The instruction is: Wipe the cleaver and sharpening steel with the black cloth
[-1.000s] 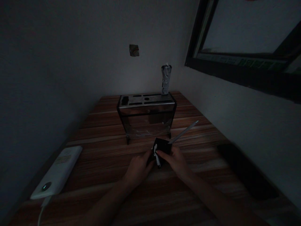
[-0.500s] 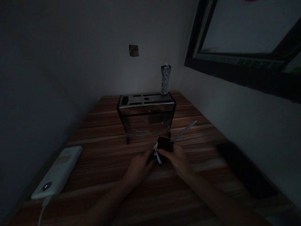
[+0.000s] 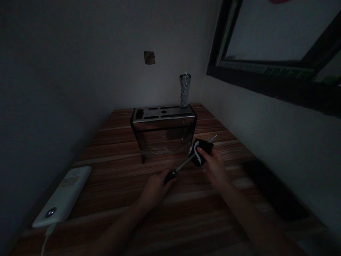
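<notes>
The scene is dim. My left hand [image 3: 156, 186] is closed round the dark handle of a knife [image 3: 183, 164] whose pale blade points up and to the right. My right hand [image 3: 214, 167] pinches a black cloth with a white edge [image 3: 199, 152] folded around the blade, near its far half. The blade's tip shows beyond the cloth. Both hands hover over a wooden table [image 3: 170, 209], just in front of a metal knife block with slots on top [image 3: 163, 129].
A white power bank [image 3: 64, 195] with a cable lies at the table's left edge. A patterned tall cup [image 3: 184, 90] stands behind the block by the wall. A dark flat object [image 3: 274, 188] lies at the right. A window frame [image 3: 266, 78] is set in the right wall.
My right hand has slid the cloth along the blade, away from the handle and toward the tip. More bare blade now shows between my two hands.
</notes>
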The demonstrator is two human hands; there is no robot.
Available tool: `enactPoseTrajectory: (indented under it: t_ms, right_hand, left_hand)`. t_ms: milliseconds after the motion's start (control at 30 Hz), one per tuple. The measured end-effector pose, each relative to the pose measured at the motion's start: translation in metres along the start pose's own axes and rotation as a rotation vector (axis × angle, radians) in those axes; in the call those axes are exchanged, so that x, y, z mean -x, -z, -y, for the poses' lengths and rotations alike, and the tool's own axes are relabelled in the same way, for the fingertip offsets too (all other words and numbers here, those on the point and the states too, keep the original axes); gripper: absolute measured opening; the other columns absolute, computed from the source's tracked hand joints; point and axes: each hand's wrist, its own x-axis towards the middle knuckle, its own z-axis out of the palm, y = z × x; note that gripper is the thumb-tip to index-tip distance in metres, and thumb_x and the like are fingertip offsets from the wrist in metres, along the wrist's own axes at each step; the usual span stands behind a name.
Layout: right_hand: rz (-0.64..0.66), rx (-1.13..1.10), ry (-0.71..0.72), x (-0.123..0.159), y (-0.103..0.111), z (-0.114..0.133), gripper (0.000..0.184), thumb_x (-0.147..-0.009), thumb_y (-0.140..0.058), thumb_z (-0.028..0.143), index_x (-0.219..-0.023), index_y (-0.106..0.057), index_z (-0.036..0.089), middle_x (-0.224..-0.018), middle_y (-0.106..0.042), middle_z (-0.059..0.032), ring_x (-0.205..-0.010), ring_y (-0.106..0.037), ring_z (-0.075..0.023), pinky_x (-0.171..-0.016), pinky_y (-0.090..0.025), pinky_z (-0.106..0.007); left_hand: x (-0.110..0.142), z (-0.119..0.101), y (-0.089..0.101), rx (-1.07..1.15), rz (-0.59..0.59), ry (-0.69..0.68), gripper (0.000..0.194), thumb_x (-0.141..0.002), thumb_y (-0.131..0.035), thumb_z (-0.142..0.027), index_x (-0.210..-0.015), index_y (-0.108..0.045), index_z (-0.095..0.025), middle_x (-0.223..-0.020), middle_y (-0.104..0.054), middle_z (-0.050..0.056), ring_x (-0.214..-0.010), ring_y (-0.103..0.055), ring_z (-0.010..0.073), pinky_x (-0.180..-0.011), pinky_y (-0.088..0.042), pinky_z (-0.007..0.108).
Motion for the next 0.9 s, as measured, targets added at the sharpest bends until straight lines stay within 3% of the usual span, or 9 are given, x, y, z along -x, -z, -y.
enactPoseTrajectory:
  t_ms: [133, 367, 667, 900]
  right_hand:
    - [-0.115, -0.009, 0.064, -0.010, 0.006, 0.010, 0.029, -0.052, -0.078, 0.028, -0.078, -0.067, 0.020, -0.081, -0.070, 0.0011, -0.078, -0.064, -0.0168, -0.074, -0.051, -0.029]
    - [-0.192, -0.061, 0.204, -0.022, 0.017, 0.024, 0.030, -0.055, -0.077, 0.030, -0.080, -0.066, 0.019, -0.087, -0.070, -0.0001, -0.083, -0.064, -0.0167, -0.078, -0.050, -0.030]
    - [-0.204, -0.063, 0.224, -0.022, 0.017, 0.024, 0.027, -0.060, -0.074, 0.031, -0.084, -0.065, 0.020, -0.088, -0.069, 0.0008, -0.083, -0.064, -0.0157, -0.078, -0.050, -0.029]
    - [-0.186, -0.039, 0.158, -0.015, 0.009, 0.013, 0.028, -0.058, -0.075, 0.033, -0.080, -0.066, 0.020, -0.084, -0.070, 0.0012, -0.081, -0.064, -0.0158, -0.076, -0.050, -0.028]
  left_hand:
    - [0.000, 0.000, 0.000, -0.024, 0.019, 0.000, 0.029, -0.084, -0.045, -0.038, -0.104, -0.056, -0.021, -0.094, -0.066, 0.004, -0.081, -0.062, 0.0182, -0.070, -0.046, 0.025]
    - [0.001, 0.000, 0.001, -0.057, 0.042, -0.031, 0.027, -0.085, -0.044, -0.038, -0.103, -0.056, -0.022, -0.090, -0.067, 0.003, -0.078, -0.062, 0.0175, -0.068, -0.045, 0.024]
    - [0.001, 0.001, 0.001, -0.049, 0.045, -0.045, 0.027, -0.085, -0.045, -0.036, -0.104, -0.056, -0.022, -0.093, -0.066, 0.003, -0.081, -0.062, 0.0180, -0.071, -0.045, 0.025]
    - [0.000, 0.000, 0.002, -0.001, 0.037, -0.043, 0.028, -0.085, -0.045, -0.036, -0.105, -0.056, -0.021, -0.094, -0.066, 0.003, -0.082, -0.062, 0.0179, -0.073, -0.046, 0.025]
